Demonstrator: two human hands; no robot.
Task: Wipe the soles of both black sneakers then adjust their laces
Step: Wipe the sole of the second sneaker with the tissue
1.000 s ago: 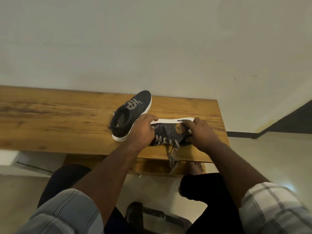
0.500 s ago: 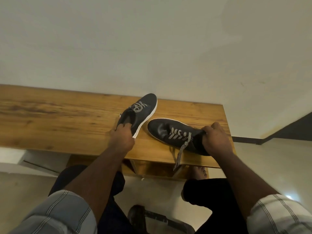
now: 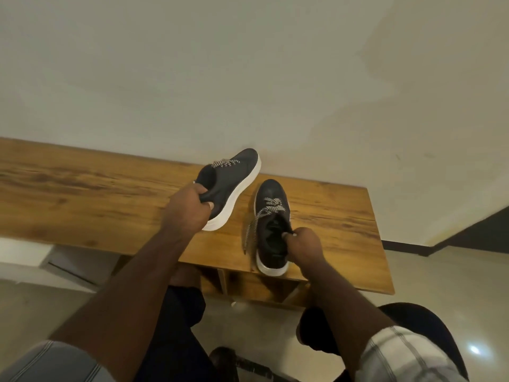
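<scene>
Two black sneakers (image 3: 271,224) on one wooden table (image 3: 82,194), each gripped at the heel by one hand (image 3: 188,210).

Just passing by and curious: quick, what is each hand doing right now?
Left hand: grips the heel collar of the tilted black white-soled sneaker.
Right hand: pinches the collar of the other black lace-up sneaker.

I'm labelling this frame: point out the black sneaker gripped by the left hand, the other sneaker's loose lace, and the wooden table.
Black white-soled sneaker (image 3: 234,179): head view, side panel.
Loose checkered lace (image 3: 251,226): head view, hanging strand.
Wooden table (image 3: 82,197): head view, bare top.
</scene>
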